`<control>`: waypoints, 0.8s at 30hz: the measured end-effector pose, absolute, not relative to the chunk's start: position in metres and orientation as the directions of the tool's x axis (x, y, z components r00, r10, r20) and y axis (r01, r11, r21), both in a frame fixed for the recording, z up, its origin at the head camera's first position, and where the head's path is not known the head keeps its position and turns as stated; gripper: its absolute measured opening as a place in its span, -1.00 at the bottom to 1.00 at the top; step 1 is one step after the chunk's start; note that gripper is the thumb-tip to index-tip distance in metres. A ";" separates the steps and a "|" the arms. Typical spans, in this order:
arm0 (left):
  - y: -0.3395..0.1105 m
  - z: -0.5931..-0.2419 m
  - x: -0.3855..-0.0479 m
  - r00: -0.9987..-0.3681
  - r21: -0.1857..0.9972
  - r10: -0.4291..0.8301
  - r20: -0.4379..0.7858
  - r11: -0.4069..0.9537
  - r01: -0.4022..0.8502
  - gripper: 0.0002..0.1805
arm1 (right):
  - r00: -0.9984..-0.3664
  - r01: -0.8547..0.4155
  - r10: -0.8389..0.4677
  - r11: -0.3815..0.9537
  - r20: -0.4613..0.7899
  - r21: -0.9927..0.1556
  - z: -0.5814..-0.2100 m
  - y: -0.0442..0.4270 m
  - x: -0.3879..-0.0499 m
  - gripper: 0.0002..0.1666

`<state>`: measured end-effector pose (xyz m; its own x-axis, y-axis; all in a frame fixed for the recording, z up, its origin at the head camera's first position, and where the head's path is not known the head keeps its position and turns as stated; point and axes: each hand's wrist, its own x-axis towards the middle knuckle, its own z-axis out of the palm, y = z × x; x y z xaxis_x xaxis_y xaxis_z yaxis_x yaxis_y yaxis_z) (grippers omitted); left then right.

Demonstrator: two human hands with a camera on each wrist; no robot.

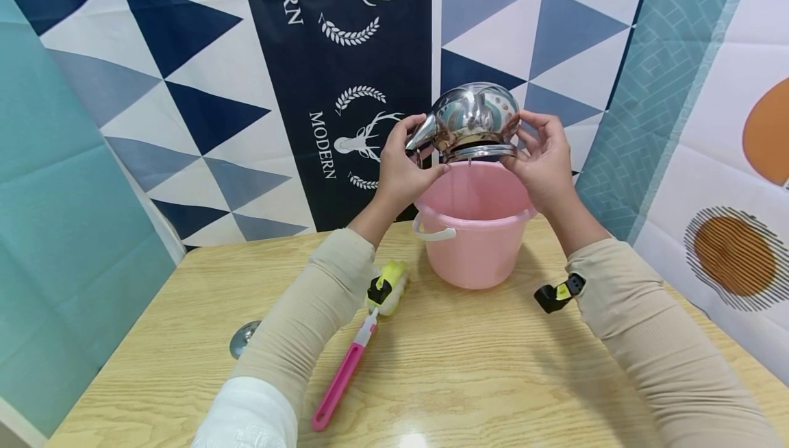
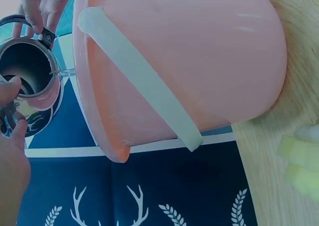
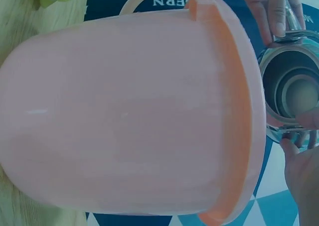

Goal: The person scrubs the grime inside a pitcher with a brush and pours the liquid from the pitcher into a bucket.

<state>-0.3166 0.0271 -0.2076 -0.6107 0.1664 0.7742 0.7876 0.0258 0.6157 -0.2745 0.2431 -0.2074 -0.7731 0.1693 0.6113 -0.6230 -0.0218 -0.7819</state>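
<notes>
A shiny steel kettle point(image 1: 477, 116) is tipped upside down over the pink bucket point(image 1: 473, 253), its mouth facing down. My left hand point(image 1: 403, 160) grips it on the spout side, while my right hand point(image 1: 545, 160) holds the opposite side near the rim. In the left wrist view, a thin trickle of water point(image 2: 66, 72) runs from the rim. Both wrist views look into the kettle's mouth point(image 3: 294, 81). The bucket stands upright on the table with its white handle point(image 1: 434, 234) hanging down.
On the wooden table point(image 1: 468, 372), a brush with a pink handle point(image 1: 339, 386) and a yellow-and-white head point(image 1: 394, 280) lies left of the bucket. A round metal lid point(image 1: 242, 338) is partly hidden behind my left sleeve. Patterned cloth point(image 1: 197, 92) hangs behind the table.
</notes>
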 end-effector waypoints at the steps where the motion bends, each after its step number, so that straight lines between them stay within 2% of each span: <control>1: 0.027 -0.208 -0.317 -0.610 0.615 0.167 0.775 0.024 0.788 -0.10 | -0.771 -0.625 0.167 -0.007 0.615 -0.781 -0.208 0.243 -0.274 -0.24; 15: 0.027 -0.208 -0.317 -0.606 0.611 0.169 0.778 0.026 0.791 -0.11 | -0.725 -0.670 0.154 0.073 0.672 -0.739 -0.210 0.244 -0.277 -0.34; 24: 0.027 -0.209 -0.319 -0.562 0.566 0.174 0.808 0.033 0.824 -0.15 | -0.681 -0.707 0.108 0.161 0.725 -0.688 -0.211 0.244 -0.277 -0.30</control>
<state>-0.3193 0.0265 -0.2089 -0.5625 0.1743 0.8082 0.8237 0.0326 0.5662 -0.2766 0.2444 -0.2108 -0.6808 0.1075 0.7245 -0.7072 0.1610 -0.6884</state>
